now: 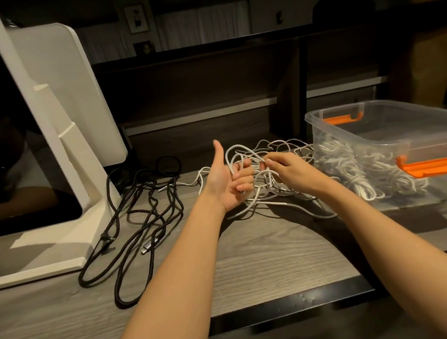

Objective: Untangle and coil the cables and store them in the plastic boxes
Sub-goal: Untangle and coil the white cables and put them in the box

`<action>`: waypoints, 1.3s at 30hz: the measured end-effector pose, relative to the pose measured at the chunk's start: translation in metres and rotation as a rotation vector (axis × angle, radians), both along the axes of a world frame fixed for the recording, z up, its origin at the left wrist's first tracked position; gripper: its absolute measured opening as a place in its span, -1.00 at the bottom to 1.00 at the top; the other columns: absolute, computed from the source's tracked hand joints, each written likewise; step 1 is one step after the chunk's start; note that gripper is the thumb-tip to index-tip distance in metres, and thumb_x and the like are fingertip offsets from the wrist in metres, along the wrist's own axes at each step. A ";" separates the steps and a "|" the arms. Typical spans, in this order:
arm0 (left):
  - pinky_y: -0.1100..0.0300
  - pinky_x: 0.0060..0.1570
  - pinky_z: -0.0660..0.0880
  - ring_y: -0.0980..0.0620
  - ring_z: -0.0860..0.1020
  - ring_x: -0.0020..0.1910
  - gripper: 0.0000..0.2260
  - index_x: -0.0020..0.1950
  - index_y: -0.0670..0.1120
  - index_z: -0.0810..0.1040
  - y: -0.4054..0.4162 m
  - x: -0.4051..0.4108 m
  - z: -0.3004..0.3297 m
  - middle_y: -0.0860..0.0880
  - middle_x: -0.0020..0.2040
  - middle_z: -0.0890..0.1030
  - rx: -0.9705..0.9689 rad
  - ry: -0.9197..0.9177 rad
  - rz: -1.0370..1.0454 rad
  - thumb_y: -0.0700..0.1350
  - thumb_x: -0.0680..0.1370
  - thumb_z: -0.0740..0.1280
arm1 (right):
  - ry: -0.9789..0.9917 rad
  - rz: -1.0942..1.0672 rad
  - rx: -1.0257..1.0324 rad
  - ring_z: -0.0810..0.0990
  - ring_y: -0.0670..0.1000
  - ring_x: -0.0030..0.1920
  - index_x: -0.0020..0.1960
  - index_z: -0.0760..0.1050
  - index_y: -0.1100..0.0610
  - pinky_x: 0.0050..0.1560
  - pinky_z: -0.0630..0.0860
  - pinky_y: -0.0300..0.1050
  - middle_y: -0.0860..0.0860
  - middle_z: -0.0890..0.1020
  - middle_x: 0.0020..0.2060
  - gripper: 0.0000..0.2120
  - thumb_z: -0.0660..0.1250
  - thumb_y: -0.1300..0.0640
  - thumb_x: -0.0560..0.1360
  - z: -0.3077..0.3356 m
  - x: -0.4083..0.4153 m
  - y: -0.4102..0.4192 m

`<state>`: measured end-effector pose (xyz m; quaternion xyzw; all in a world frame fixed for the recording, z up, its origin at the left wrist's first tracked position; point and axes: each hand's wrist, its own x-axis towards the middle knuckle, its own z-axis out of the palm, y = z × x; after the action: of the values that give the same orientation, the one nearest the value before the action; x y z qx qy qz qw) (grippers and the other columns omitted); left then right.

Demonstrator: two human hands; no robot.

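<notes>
Hands [257, 179] in thin white cables [276, 149]

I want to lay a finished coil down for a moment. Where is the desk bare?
Bare wood lies near the front edge of the desk, between the black cables and the clear box. Crowded: the white tangle under both hands, and the black cables beside the white stand.

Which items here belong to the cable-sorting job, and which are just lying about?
Job:
white cables, loop held by left hand, strand pinched by right hand
black cables
plastic box, coiled white cables inside

Lying about:
white stand
shelf
</notes>
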<state>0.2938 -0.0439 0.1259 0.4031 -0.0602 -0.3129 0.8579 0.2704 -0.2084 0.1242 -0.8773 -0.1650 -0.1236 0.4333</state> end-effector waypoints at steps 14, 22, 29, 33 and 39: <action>0.19 -0.10 0.48 0.07 0.55 -0.15 -0.62 -0.10 -0.07 0.59 -0.009 -0.002 0.007 -0.03 -0.18 0.63 -0.011 0.023 0.425 0.09 0.67 0.09 | 0.041 -0.114 -0.297 0.56 0.02 -0.18 -0.05 0.58 0.07 -0.08 0.53 -0.02 0.05 0.63 -0.19 -0.88 0.30 0.06 0.56 -0.005 0.004 -0.009; 0.34 -0.63 0.25 0.15 0.22 -0.62 -0.48 -0.35 -0.09 0.30 -0.010 0.001 0.010 0.04 -0.53 0.27 0.037 0.106 0.427 0.29 0.59 0.07 | -0.215 -0.536 -0.387 0.45 -0.05 -0.29 -0.19 0.47 0.00 -0.28 0.33 -0.16 -0.07 0.52 -0.37 -0.61 0.36 -0.32 0.35 0.004 -0.010 -0.007; 0.32 -0.53 0.24 0.12 0.35 -0.52 -0.46 -0.29 -0.09 0.35 -0.012 -0.006 0.009 0.00 -0.45 0.43 0.610 -0.364 0.220 0.27 0.63 -0.09 | -0.171 0.086 0.169 0.35 -0.14 -0.34 0.09 0.34 0.11 -0.29 0.35 -0.26 0.01 0.39 -0.29 -0.67 0.31 0.41 0.43 0.005 -0.010 0.004; 0.31 -0.49 0.27 0.08 0.36 -0.47 -0.42 -0.24 -0.12 0.42 -0.014 -0.011 0.008 -0.02 -0.45 0.48 0.757 -0.489 0.093 0.26 0.64 -0.11 | -0.095 0.132 0.338 0.49 -0.01 -0.18 0.15 0.32 0.14 -0.09 0.46 -0.12 0.02 0.50 -0.20 -0.70 0.24 0.41 0.51 0.007 -0.011 0.005; 0.32 -0.52 0.20 0.13 0.26 -0.57 -0.42 -0.30 -0.10 0.31 -0.012 -0.010 0.007 0.02 -0.50 0.33 0.635 -0.433 -0.114 0.35 0.59 -0.10 | -0.198 0.076 0.321 0.61 -0.11 -0.14 0.08 0.36 0.08 -0.06 0.54 -0.20 0.00 0.60 -0.17 -0.74 0.36 0.30 0.50 0.003 -0.006 0.001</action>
<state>0.2842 -0.0560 0.1332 0.7015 -0.1623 -0.2710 0.6389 0.2646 -0.2075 0.1272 -0.7737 -0.2179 -0.2177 0.5536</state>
